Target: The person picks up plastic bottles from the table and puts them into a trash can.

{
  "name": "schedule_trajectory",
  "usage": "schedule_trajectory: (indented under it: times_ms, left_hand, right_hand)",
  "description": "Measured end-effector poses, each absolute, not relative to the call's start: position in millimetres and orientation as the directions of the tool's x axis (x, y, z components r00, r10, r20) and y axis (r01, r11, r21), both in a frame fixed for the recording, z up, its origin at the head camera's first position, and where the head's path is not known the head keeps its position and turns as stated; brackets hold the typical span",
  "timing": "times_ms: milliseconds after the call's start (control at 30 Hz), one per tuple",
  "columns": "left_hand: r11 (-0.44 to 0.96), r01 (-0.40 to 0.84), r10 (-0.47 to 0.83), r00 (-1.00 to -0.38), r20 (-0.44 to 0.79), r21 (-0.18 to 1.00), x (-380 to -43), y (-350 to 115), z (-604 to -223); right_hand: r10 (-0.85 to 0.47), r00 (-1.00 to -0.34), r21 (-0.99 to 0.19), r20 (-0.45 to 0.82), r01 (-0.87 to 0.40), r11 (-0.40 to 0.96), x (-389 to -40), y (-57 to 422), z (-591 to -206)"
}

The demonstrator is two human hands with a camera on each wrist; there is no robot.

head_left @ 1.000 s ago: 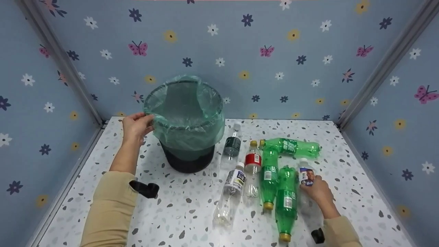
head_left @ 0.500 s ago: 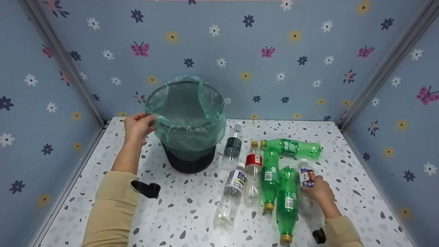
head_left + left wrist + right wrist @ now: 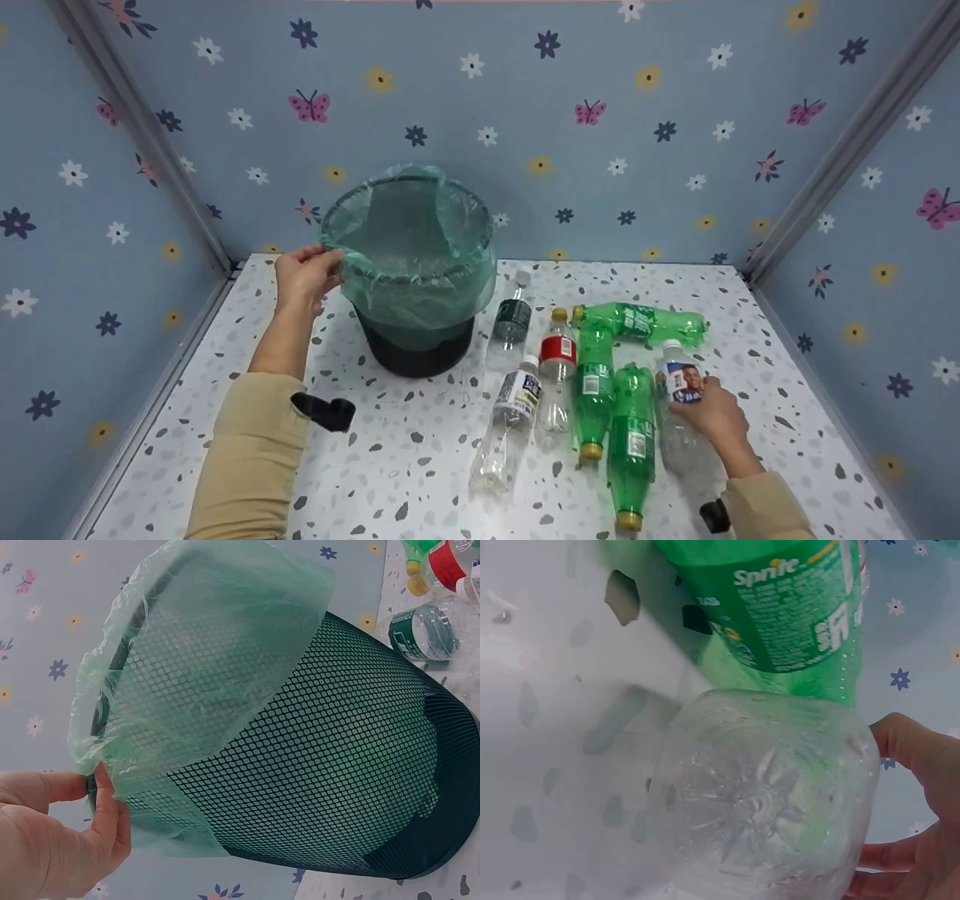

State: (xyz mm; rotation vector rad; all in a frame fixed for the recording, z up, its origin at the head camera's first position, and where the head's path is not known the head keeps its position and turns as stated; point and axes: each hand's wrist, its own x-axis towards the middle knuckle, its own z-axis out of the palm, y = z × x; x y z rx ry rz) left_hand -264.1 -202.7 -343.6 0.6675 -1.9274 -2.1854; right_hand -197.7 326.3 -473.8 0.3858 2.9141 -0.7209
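Observation:
My left hand (image 3: 301, 281) pinches the rim of a black mesh wastebasket (image 3: 416, 358) where a thin green plastic bag (image 3: 420, 296) folds over it. In the left wrist view, thumb and fingers close on that bag-covered rim. My right hand (image 3: 716, 416) grips a clear plastic bottle (image 3: 681, 382) with a white cap and a blue picture label. The right wrist view shows this bottle's ribbed base (image 3: 757, 799) turned to the camera, fingers along its side. Just left of it lies a green Sprite bottle (image 3: 634, 442) with a yellow cap.
More bottles lie between basket and right hand: two green ones (image 3: 594, 390) (image 3: 660, 324), a red-labelled one (image 3: 557, 367), a white-labelled one (image 3: 514, 420) and a dark-labelled one (image 3: 512, 322). A flowered wall (image 3: 525, 187) closes off the back of the speckled table (image 3: 390, 465).
The clear bottle in my right hand has risen slightly and shifted a little right. My left hand keeps its pinch on the basket rim.

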Motion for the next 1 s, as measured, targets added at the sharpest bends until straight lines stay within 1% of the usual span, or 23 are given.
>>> schedule_trajectory:
  times_ms: [133,467,767,1000]
  left_hand:
    - [-0.157,-0.174,-0.396,-0.891,-0.224,0.972,-264.1,-202.7,-344.2]
    - [-0.195,-0.158,-0.405,-0.886,-0.227,0.968,-263.9,-202.4,-343.8]
    - [-0.207,-0.153,-0.406,-0.885,-0.227,0.966,-263.6,-201.1,-343.3]
    - [-0.206,-0.156,-0.416,-0.880,-0.231,0.966,-264.2,-201.3,-342.9]
  right_hand:
    - [0.191,-0.971,-0.444,-0.143,0.235,0.865,-198.8,323.7,-463.0]
    - [0.104,-0.992,-0.446,-0.069,0.124,0.886,-207.4,303.8,-431.8]
    - [-0.018,-1.000,-0.476,-0.002,-0.015,0.879,-219.4,280.1,-385.0]
    - [-0.097,-0.995,-0.465,0.021,-0.096,0.880,-234.3,257.5,-345.5]
